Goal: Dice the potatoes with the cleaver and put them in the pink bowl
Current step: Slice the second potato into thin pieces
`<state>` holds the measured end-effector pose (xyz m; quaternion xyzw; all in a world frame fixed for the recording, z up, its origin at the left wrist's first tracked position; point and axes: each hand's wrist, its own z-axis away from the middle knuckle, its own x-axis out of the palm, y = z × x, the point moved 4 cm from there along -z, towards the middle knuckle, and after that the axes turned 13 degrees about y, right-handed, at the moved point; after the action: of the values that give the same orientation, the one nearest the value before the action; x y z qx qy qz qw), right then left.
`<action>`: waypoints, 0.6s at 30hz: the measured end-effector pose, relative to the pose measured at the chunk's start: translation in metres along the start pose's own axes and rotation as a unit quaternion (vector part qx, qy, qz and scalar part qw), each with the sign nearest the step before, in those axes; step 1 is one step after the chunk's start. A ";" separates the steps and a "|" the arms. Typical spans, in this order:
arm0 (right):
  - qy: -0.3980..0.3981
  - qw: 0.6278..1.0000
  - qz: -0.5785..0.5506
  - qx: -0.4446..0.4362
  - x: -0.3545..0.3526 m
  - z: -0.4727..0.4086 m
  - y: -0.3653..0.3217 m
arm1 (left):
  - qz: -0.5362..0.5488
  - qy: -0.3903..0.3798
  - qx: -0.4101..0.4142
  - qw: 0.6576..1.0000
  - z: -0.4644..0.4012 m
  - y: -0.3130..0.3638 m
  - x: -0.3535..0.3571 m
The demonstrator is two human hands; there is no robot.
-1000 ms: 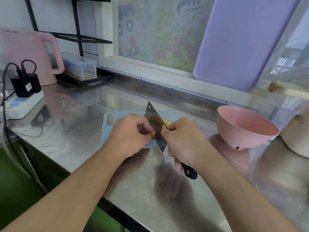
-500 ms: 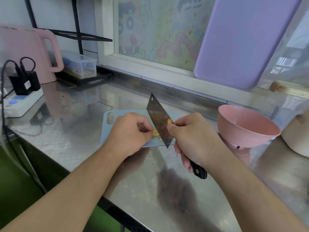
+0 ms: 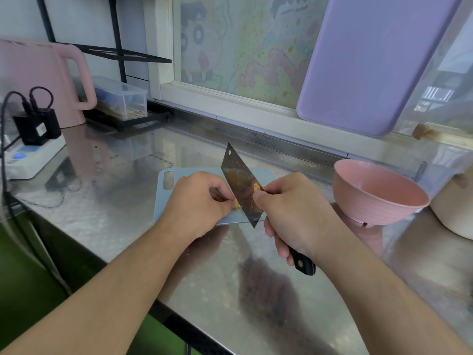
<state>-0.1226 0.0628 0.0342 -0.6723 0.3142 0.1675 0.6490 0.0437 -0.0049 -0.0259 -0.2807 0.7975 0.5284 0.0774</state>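
A: Potatoes (image 3: 237,204): only a small yellow bit shows, on the blue cutting board (image 3: 263,174), wedged between the left hand (image 3: 198,201) and the cleaver (image 3: 242,184). Rest is hidden under the fingers. Cannot tell how much is left uncut.

B: Grip states?

A: Left hand curled, fingertips pinching down on the potato piece, knuckles facing the blade. Right hand (image 3: 291,210) clenched round the black handle, thumb pressed against the blade's flat. Blade is tilted, its far corner raised above the board.

B: Pink bowl (image 3: 378,193)?

A: On the steel surface (image 3: 256,278), right of the board, well apart from the potato. No dice visible in the part of the inside I can see. Judgement: mid-dicing, transfer not begun.

B: Handling notes on the potato?

A: Judged, not seen: firm and stiff, so it needs a decisive downward cut; cut faces are wet and starchy, likely slippery, and small pieces tend to stick to the blade. Light, not fragile. Best held from above with fingertips tucked back, knuckles guiding the blade's flat, roughly as the left hand sits now.

B: Risk?

A: Piece is small, so fingertips are just beside the edge. A slip on the wet face could roll it. Dice may also skid off the board's near edge, which the blade's heel overhangs.

B: Other items?

A: Pink kettle (image 3: 38,80) and power strip (image 3: 33,160) far left; purple board (image 3: 371,60) leaning at the window.
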 end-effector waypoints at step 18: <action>-0.002 1.000 0.024 0.016 0.005 0.003 -0.005 | -0.012 0.005 -0.009 1.000 0.000 0.002 0.000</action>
<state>-0.1145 0.0648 0.0347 -0.6540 0.3316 0.1794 0.6558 0.0424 -0.0042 -0.0248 -0.2939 0.7896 0.5331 0.0771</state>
